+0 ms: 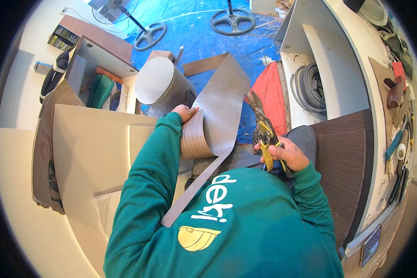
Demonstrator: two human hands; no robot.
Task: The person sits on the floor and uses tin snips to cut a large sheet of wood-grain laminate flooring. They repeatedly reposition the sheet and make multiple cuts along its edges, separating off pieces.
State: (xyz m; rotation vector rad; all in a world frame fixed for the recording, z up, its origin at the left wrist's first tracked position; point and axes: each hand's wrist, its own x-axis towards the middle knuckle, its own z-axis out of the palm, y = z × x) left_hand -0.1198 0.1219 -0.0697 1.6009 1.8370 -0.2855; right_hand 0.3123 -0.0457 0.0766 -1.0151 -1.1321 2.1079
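Head view: at the centre of the frame, a long, thin sheet (222, 99) with a smooth grey back and a brown wood-grain face curls at its near end into a loose, layered roll. The left hand (186, 112), just left of centre, has its fingers clamped on the upper edge of this curl, thumb uppermost. From the foot of the sheet, a narrow grey strip (190, 192) runs toward the lower left and lies against the green sweatshirt (255, 222); whether it is joined to the sheet, I cannot tell.

Right of centre, the right hand (289, 154) has its fingers wrapped round the yellow handles of dark-bladed metal snips (265, 129), blades pointing up the frame, near the sheet's right edge but apart from it. How far the blades gape is unclear.

Judging by its curl, the sheet should be light and springy, flexible along its length yet liable to crease or split if bent sharply. The smooth back may slip under a loose pinch, so the layered edge of the roll looks a sound hold; the narrow strip probably twists easily and wants light support. The snips look dense and rigid, best gripped by the handles.
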